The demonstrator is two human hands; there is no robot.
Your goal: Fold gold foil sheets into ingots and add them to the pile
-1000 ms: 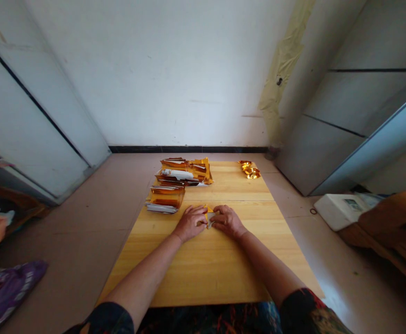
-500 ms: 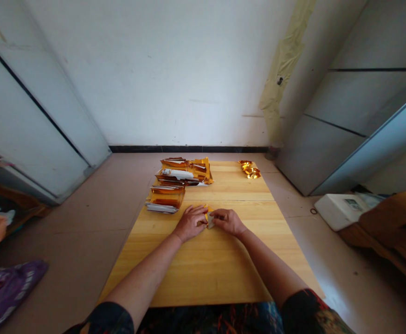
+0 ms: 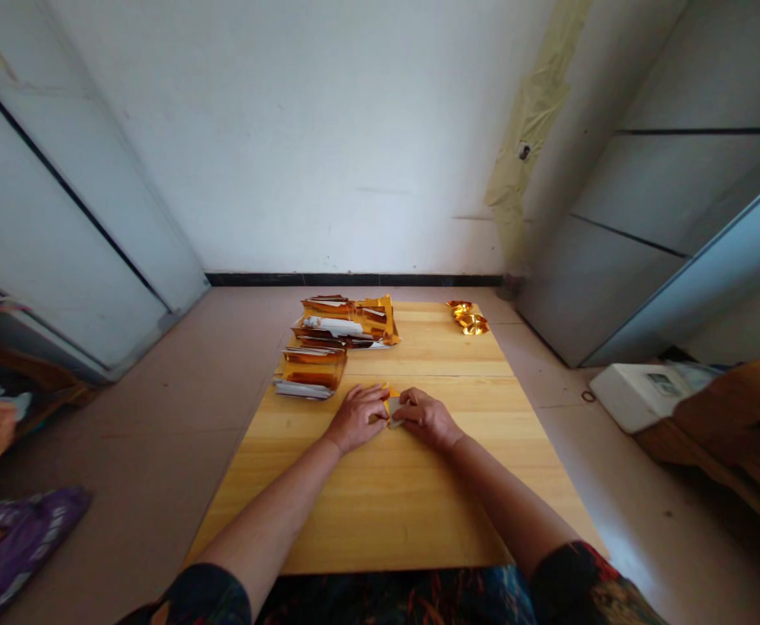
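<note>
Over the middle of the wooden table (image 3: 380, 512), both my hands close on one small sheet of gold foil paper (image 3: 393, 404) with a pale grey-white face. My left hand (image 3: 358, 417) pinches its left side, fingers bent over it. The fingers of my right hand (image 3: 426, 418) are curled on its right side and cover part of it. Stacks of gold and white foil paper (image 3: 314, 369) lie beyond my left hand. At the far right corner sit shiny folded gold foil pieces (image 3: 467, 318).
A white wall (image 3: 353, 156) rises behind the table. Grey cabinet panels (image 3: 646, 200) stand on the right, above a white box (image 3: 637, 395). A purple bag (image 3: 24, 547) lies on the floor at the left.
My right hand has shifted slightly and its fingers have curled lower over the paper's right side. My left hand stays in place.
</note>
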